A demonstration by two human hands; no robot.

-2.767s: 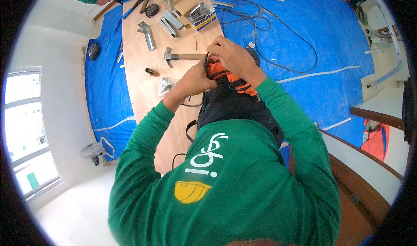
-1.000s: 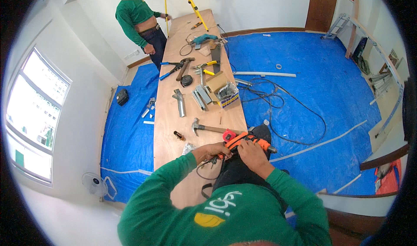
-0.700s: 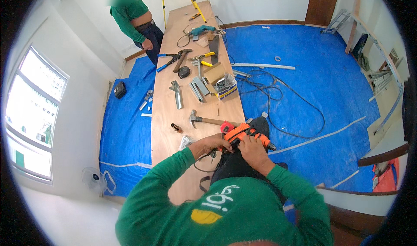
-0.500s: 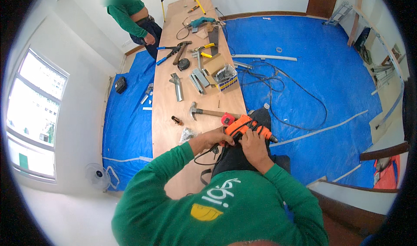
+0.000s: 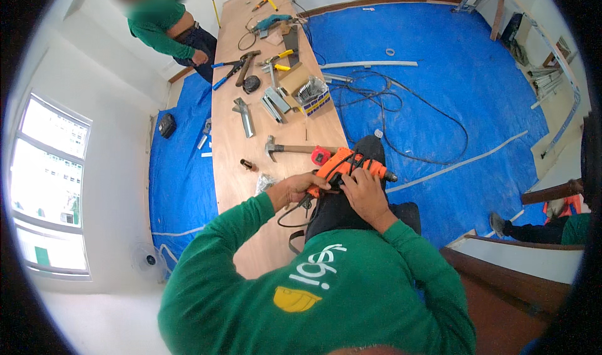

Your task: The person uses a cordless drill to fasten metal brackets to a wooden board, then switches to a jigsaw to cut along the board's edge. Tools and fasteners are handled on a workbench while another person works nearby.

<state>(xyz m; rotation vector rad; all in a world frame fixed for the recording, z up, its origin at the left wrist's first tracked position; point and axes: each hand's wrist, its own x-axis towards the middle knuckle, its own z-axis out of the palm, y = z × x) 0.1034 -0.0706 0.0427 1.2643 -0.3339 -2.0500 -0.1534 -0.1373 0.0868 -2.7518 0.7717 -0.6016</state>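
Observation:
Across my lap, at the right edge of the wooden table, lies an orange corded drill with its black chuck pointing right. Its black cord is wound round the body, and a loop hangs down on the left. My left hand is closed round the drill's handle end. The fingers of my right hand are bent against the near side of the drill; their tips are partly hidden. Just beyond the drill are a red tape measure and a claw hammer. A clear bag of small parts lies by my left wrist.
The long table holds metal brackets, a box of screws, pliers, a hand saw and a teal power tool. A co-worker stands at its far left. Black cable coils over the blue floor sheet.
The view has shifted, so the table appears further left and higher. The co-worker's arm is now raised. Another person's leg has appeared at the far right. Both my hands stay at the drill.

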